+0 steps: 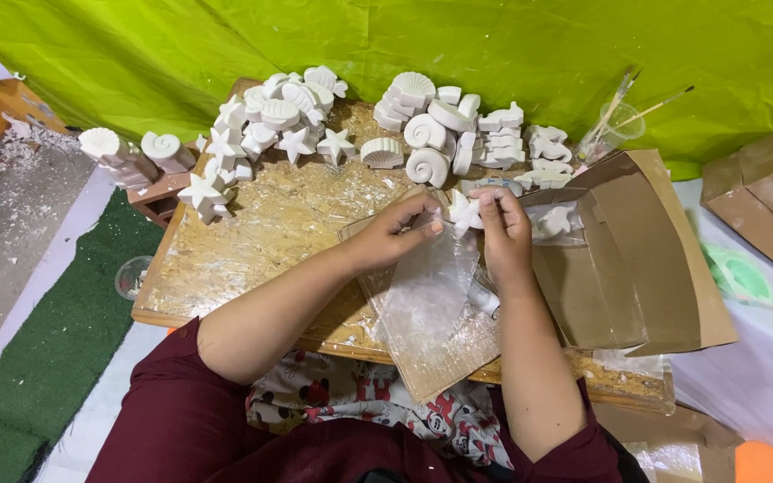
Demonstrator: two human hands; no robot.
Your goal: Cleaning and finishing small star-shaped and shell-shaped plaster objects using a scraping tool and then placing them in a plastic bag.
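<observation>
A white plaster starfish point(463, 213) sits between my two hands at the mouth of a clear plastic bag point(427, 291). My left hand point(395, 234) pinches the bag's upper edge beside the starfish. My right hand point(505, 234) grips the starfish and the bag's other edge. The bag hangs down over the wooden board point(261, 233) toward my lap. Another bagged starfish point(555, 221) lies just right of my right hand, at the opening of a brown cardboard box point(637, 259).
Several white plaster shells and starfish point(270, 125) are piled at the board's far left, more shells point(445, 125) at its far middle. A cup with paintbrushes point(617, 121) stands behind the box. Cardboard boxes point(767, 197) lie at right, green backdrop point(404, 36) behind, green mat point(55, 349) at left.
</observation>
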